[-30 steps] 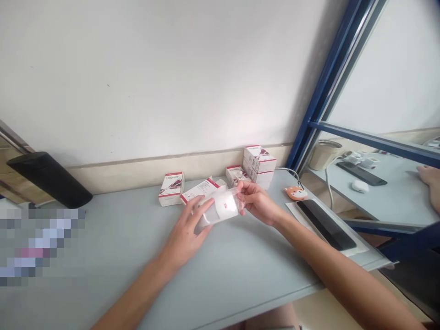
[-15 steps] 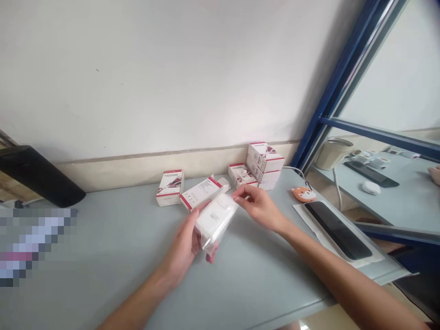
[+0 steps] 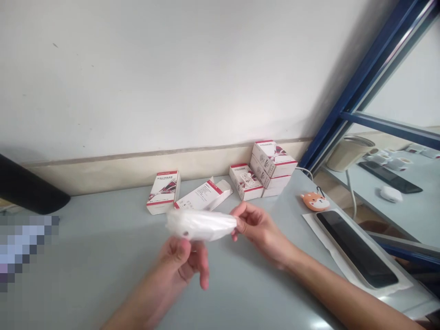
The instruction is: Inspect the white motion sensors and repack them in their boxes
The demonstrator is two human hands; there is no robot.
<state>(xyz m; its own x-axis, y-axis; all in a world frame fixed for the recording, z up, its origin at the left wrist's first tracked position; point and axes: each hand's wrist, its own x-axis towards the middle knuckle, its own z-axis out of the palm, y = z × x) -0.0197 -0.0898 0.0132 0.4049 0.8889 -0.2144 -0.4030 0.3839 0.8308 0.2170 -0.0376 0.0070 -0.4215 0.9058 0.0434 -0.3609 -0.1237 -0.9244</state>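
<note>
A white item in a clear plastic bag (image 3: pixel 202 225) is held above the table, tilted and slightly blurred. My right hand (image 3: pixel 256 229) pinches the bag's right end between thumb and fingers. Just below the bag's left part is my left hand (image 3: pixel 184 263), its thumb and fingers apart; whether the thumb tip touches the bag is unclear. Behind the bag lies a white and red carton (image 3: pixel 202 195) with its right end flap opened. Another white and red carton (image 3: pixel 163 191) lies to its left.
Several white and red boxes (image 3: pixel 273 160) are stacked by the wall. On the right are an orange animal-faced case (image 3: pixel 314 200) and a dark-screened device (image 3: pixel 355 247) on a white sheet. A blue frame (image 3: pixel 325 128) borders the glass. At far left is a black object (image 3: pixel 29 185).
The bagged item has turned from face-up to edge-on and moved slightly left. My left hand has let go and dropped below it, while my right hand keeps hold of its end.
</note>
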